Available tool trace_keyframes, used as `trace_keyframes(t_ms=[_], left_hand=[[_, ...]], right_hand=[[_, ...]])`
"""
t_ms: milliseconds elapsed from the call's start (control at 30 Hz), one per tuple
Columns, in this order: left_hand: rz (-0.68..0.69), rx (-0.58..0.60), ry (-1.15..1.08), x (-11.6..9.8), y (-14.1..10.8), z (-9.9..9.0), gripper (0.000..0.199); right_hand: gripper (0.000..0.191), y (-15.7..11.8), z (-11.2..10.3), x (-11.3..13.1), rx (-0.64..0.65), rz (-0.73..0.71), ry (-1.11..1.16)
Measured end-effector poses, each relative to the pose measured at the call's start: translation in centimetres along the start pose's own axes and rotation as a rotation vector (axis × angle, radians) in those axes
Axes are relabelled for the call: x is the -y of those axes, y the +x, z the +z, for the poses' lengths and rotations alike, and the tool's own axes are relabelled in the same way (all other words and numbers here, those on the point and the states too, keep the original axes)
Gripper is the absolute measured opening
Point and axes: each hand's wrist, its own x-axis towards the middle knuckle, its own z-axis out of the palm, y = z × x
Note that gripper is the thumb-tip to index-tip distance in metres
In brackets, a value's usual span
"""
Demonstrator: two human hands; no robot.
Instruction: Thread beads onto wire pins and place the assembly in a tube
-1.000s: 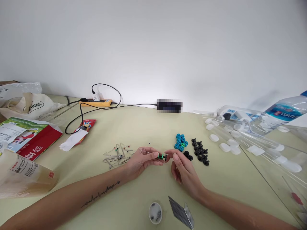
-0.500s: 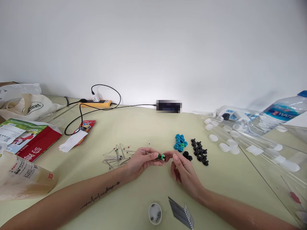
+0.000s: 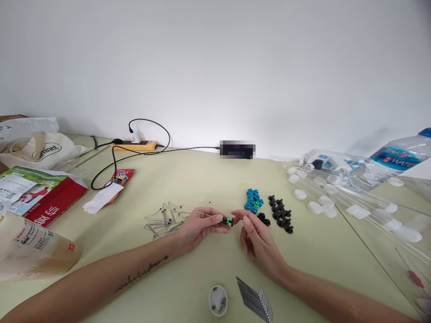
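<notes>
My left hand pinches a small green-and-black cylindrical part between thumb and fingers, its black end facing right. Thin metal wires stick out behind the thumb of that hand. Close to the black end is my right hand; its index finger reaches toward the part, the thumb is apart from it and the other fingers curl loosely. Just past the right hand are blue ring-like parts, black knob-like pieces and a few black round pieces. Thin metal rods with coloured ends lie beyond my left wrist.
Near the front edge stand a small white cup with metal bits and a row of hex keys. Clear tubes with white caps and a water bottle lie right. A drink cup, box and power strip are left.
The right index finger has drawn slightly away from the part's black end, which shows more clearly now. My left hand keeps its hold in the same place.
</notes>
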Motion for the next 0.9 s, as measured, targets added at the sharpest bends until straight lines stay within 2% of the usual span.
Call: trace_keyframes(t_ms=[900], left_hand=[[0.007,0.043,-0.021,0.04,0.03,-0.17,0.019]], right_hand=[[0.039,0.02,-0.06,-0.11,0.023,-0.002,0.008]])
